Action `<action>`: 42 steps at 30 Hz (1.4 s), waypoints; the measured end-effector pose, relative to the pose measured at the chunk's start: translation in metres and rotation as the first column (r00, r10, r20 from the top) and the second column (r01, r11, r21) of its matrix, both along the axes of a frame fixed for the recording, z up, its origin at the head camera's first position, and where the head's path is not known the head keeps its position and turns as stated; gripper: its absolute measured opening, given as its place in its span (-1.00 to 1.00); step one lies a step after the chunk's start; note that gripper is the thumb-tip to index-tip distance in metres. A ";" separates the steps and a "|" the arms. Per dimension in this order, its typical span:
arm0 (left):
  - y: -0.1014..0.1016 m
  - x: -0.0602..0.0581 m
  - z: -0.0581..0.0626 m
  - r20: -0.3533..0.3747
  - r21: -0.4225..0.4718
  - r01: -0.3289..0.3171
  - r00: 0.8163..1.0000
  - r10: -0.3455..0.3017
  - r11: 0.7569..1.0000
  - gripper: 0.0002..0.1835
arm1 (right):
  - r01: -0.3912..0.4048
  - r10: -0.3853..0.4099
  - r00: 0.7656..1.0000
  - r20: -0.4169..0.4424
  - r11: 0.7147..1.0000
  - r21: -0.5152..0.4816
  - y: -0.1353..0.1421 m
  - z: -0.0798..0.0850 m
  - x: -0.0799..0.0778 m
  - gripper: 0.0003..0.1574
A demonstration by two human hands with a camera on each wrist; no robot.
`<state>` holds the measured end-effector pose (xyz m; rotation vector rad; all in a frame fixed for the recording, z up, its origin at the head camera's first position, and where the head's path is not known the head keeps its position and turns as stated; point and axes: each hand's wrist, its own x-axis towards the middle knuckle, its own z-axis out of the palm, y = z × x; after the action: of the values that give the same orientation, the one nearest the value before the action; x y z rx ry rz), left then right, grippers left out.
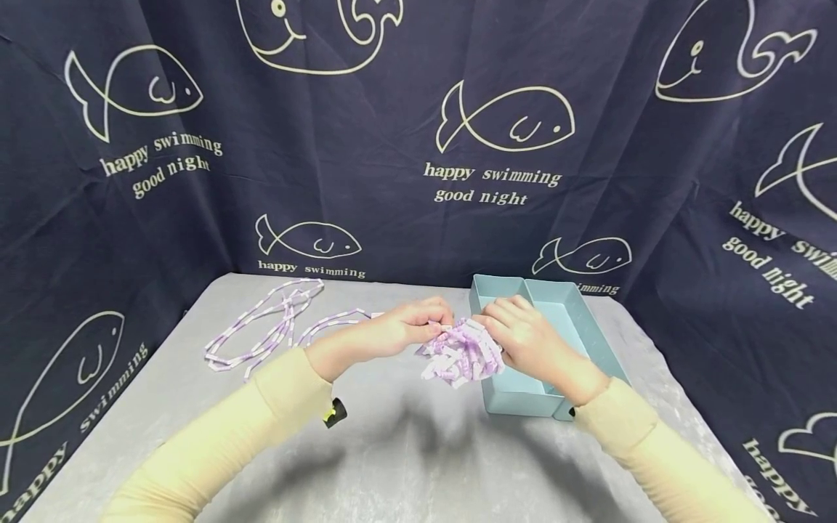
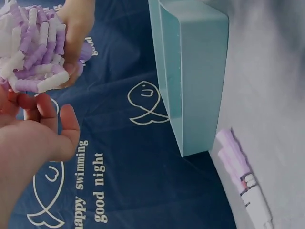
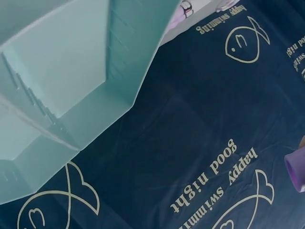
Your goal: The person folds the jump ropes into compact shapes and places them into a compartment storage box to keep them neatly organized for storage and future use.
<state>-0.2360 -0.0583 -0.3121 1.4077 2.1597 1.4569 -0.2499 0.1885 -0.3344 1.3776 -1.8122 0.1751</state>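
Observation:
A bunched purple-and-white beaded jump rope hangs between both hands above the table, near the box. My right hand grips the bundle from its right side; a purple tube-like handle end shows at the edge of the right wrist view. My left hand pinches at the bundle's left side with curled fingers. The left wrist view shows its fingertips just under the looped beads, partly cut off by the frame edge. Another length of beaded rope lies in loops at the table's left.
A light blue divided box stands on the grey table at the right, partly behind my right hand. A purple-and-white handle lies on the table in the left wrist view. Dark printed cloth surrounds the table.

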 end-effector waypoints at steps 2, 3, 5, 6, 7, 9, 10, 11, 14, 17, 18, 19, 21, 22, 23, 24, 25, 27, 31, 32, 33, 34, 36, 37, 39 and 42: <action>-0.001 0.000 0.000 0.048 0.003 0.024 0.999 -0.024 1.000 -0.82 | 0.002 -0.002 1.000 0.013 1.000 0.000 0.000 -0.001 0.000 -0.70; -0.001 0.000 0.000 0.075 0.002 0.027 0.997 -0.027 1.000 -0.81 | 0.002 -0.002 1.000 0.020 1.000 -0.003 0.001 -0.001 0.000 -0.69; -0.002 0.000 -0.001 0.133 0.002 0.024 0.991 -0.024 1.000 -0.79 | 0.006 -0.005 0.999 0.032 1.000 -0.013 0.002 -0.003 0.000 -0.66; -0.003 0.001 -0.002 0.161 0.000 0.020 0.987 -0.020 1.000 -0.79 | 0.009 -0.008 0.999 0.036 1.000 -0.018 0.002 -0.003 -0.001 -0.64; -0.003 0.001 -0.002 0.183 -0.004 0.016 0.983 -0.015 1.000 -0.79 | 0.015 -0.015 0.999 0.041 1.000 -0.019 0.003 -0.004 -0.001 -0.63; -0.005 0.002 -0.002 0.225 -0.010 0.008 0.974 -0.006 1.000 -0.80 | 0.029 -0.028 0.998 0.052 0.999 -0.016 0.004 -0.005 -0.001 -0.61; -0.006 0.002 -0.002 0.244 -0.011 0.010 0.970 -0.007 1.000 -0.80 | 0.036 -0.036 0.997 0.061 0.999 -0.011 0.004 -0.006 -0.001 -0.60; -0.007 0.002 -0.002 0.260 -0.010 0.015 0.966 -0.012 1.000 -0.80 | 0.043 -0.043 0.997 0.071 0.999 -0.004 0.005 -0.006 -0.001 -0.59; -0.008 0.002 -0.002 0.279 -0.007 0.036 0.960 -0.032 0.999 -0.80 | 0.057 -0.058 0.994 0.097 0.998 0.008 0.006 -0.007 0.000 -0.56; -0.009 0.001 -0.001 0.290 0.007 0.062 0.955 -0.061 0.998 -0.80 | 0.056 -0.056 0.992 0.110 0.998 0.008 0.006 -0.008 0.001 -0.55; -0.009 0.001 0.000 0.292 0.009 0.067 0.954 -0.067 0.998 -0.80 | 0.053 -0.053 0.993 0.109 0.999 0.006 0.006 -0.008 0.001 -0.55; -0.009 0.001 0.000 0.286 0.011 0.071 0.956 -0.071 0.997 -0.81 | 0.051 -0.051 0.993 0.110 0.999 0.003 0.006 -0.008 0.001 -0.56; -0.009 0.001 0.001 0.267 0.012 0.076 0.961 -0.076 0.997 -0.82 | 0.047 -0.047 0.992 0.117 0.999 -0.001 0.005 -0.008 0.001 -0.58; -0.008 0.002 0.001 0.252 0.009 0.074 0.965 -0.074 0.997 -0.82 | 0.049 -0.049 0.992 0.119 0.999 0.001 0.005 -0.008 0.001 -0.58; -0.007 0.002 0.002 0.227 0.000 0.064 0.972 -0.063 0.998 -0.84 | 0.050 -0.050 0.991 0.122 0.999 0.003 0.005 -0.008 0.001 -0.59; -0.006 0.003 0.002 0.198 -0.007 0.051 0.979 -0.048 0.999 -0.85 | 0.053 -0.054 0.991 0.124 0.999 0.010 0.005 -0.008 0.001 -0.60; -0.005 0.003 0.002 0.166 -0.011 0.037 0.986 -0.035 0.999 -0.85 | 0.059 -0.061 0.990 0.125 0.998 0.017 0.005 -0.008 0.001 -0.62; -0.003 0.004 0.002 0.118 -0.016 0.003 0.993 -0.001 1.000 -0.86 | 0.069 -0.073 0.990 0.117 0.997 0.031 0.006 -0.007 0.001 -0.66; 0.000 0.007 0.003 0.141 0.005 -0.065 0.988 0.064 0.998 -0.84 | 0.066 -0.070 0.993 0.096 0.997 0.045 0.006 -0.005 0.000 -0.73; 0.000 0.007 0.003 0.175 0.014 -0.080 0.982 0.077 0.997 -0.82 | 0.059 -0.063 0.994 0.092 0.997 0.045 0.006 -0.004 -0.001 -0.72; 0.001 0.008 0.002 0.215 0.025 -0.093 0.973 0.085 0.995 -0.81 | 0.052 -0.055 0.995 0.088 0.998 0.045 0.006 -0.004 -0.001 -0.69; 0.001 0.008 0.002 0.256 0.037 -0.106 0.962 0.093 0.994 -0.80 | 0.045 -0.049 0.995 0.085 0.998 0.046 0.006 -0.003 -0.001 -0.67; 0.002 0.007 0.000 0.320 0.053 -0.132 0.941 0.108 0.990 -0.78 | 0.035 -0.039 0.996 0.078 0.998 0.050 0.006 -0.002 -0.002 -0.62; 0.003 0.007 0.000 0.338 0.056 -0.143 0.934 0.116 0.988 -0.79 | 0.033 -0.037 0.996 0.075 0.998 0.053 0.006 -0.002 -0.002 -0.61; 0.003 0.007 -0.001 0.345 0.057 -0.165 0.929 0.135 0.985 -0.79 | 0.034 -0.038 0.997 0.074 0.998 0.062 0.005 -0.003 -0.002 -0.62; 0.004 0.008 -0.001 0.324 0.064 -0.187 0.933 0.157 0.980 -0.82 | 0.041 -0.047 0.996 0.082 0.997 0.072 0.004 -0.004 -0.002 -0.63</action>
<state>-0.2276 -0.0540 -0.3130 0.9447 2.0723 1.7310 -0.2516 0.1929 -0.3380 1.3961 -1.9321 0.1491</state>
